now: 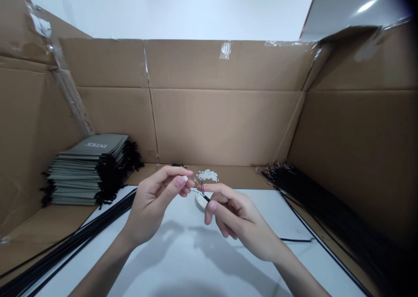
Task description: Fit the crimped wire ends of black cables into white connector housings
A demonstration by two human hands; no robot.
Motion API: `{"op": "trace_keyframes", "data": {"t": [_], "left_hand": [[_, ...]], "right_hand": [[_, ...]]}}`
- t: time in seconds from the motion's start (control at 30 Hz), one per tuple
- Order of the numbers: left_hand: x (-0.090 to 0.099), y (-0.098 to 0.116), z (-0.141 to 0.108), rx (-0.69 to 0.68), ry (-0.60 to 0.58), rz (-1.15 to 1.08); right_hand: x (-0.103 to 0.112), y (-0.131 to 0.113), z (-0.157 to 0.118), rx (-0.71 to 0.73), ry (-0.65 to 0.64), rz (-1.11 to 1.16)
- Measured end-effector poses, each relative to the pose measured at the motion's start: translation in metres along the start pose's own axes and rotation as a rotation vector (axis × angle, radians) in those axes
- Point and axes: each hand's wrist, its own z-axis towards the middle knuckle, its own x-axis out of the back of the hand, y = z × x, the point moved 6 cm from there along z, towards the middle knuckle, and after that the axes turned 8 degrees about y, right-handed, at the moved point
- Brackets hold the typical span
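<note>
**Where the White Piece point(185, 178) Lies Relative to the Black Cable point(207, 198)**

While the left hand point(153, 206) pinches the small white piece between thumb and forefinger just left of frame center, the right hand point(241, 212) grasps the black cable near its stripped end, right of the piece and slightly lower.

Reference axis: the cable's short visible end slants from lower right to upper left. Thin colored wires point(200, 186) fan from it, some upward, one leftward to the left fingertips. Contact between that wire and the fingers cannot be determined. The piece sits left of and a little above the sheath end; a narrow gap separates the two. The right hand is nearer the wires. The orientation of any opening in the piece is too small to tell.

Surroundings: a white round object point(200, 203) shows on the white table point(183, 262), partly hidden by the right fingers. Loose white pieces point(208, 175) lie beyond, at upper center. Black cable bundles occupy the lower left point(98, 227) and right point(321, 207).
</note>
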Motion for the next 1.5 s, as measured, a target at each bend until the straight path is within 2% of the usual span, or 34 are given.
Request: {"op": "trace_keyframes", "data": {"t": [0.23, 0.37, 0.77, 0.97, 1.1, 1.23, 1.37, 1.5], "left_hand": [[0.004, -0.017, 0.009, 0.080, -0.015, -0.078], [0.004, -0.017, 0.009, 0.093, -0.050, -0.130], [0.008, 0.003, 0.005, -0.092, -0.047, 0.050], [0.005, 0.000, 0.003, -0.070, -0.103, 0.055], [0.005, 0.003, 0.004, -0.130, -0.152, 0.097], [0.003, 0.006, 0.005, -0.201, -0.250, 0.224], [0.005, 0.006, 0.008, -0.232, -0.272, 0.316], [0.007, 0.006, 0.007, -0.240, -0.219, 0.255]], "right_hand": [[0.001, 0.001, 0.000, 0.044, 0.015, -0.043], [0.000, 0.002, 0.000, 0.032, 0.005, -0.038], [-0.006, 0.000, -0.003, -0.023, -0.024, 0.008], [-0.008, 0.003, -0.006, -0.030, -0.048, -0.002], [-0.009, 0.000, -0.008, -0.011, -0.060, -0.069], [-0.012, -0.001, -0.009, -0.012, -0.085, -0.057], [-0.014, 0.000, -0.008, -0.018, -0.112, 0.063], [-0.013, 0.002, -0.007, -0.123, -0.217, 0.466]]}}
